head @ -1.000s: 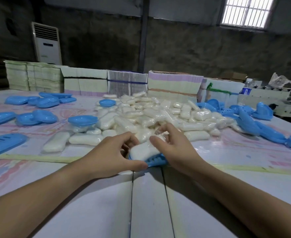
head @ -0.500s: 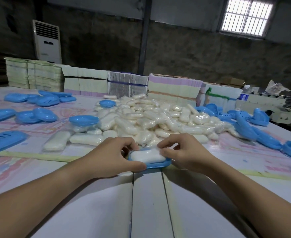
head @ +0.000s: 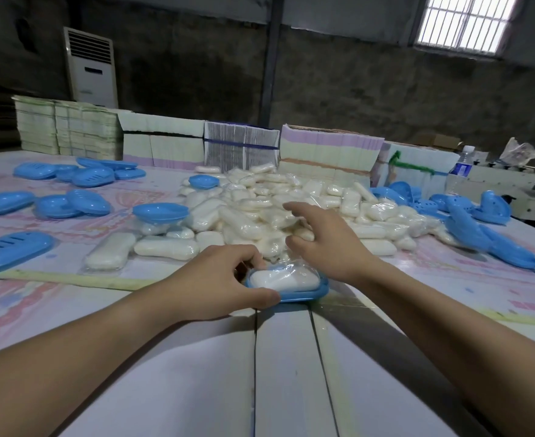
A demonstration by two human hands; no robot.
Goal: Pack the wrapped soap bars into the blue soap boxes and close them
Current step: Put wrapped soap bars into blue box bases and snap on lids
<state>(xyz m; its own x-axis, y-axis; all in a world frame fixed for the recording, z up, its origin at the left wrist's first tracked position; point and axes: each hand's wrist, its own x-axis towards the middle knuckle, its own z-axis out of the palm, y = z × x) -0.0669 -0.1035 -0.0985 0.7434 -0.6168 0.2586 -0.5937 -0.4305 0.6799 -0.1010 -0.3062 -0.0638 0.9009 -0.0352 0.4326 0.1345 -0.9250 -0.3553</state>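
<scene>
A wrapped soap bar (head: 283, 279) is seated in a blue box base (head: 318, 291) steadied on the counter (head: 291, 373) by the gripping left hand (head: 219, 285), while the right hand (head: 329, 244), fingers loosely spread and empty, is held near the soap pile (head: 275, 203), presumably toward a lid.

The left hand (head: 215, 282) covered the blue soap box's (head: 304, 294) left end. The right hand's (head: 326, 244) blurred fingers possibly touched nothing. Both forearms ran off frame.
</scene>
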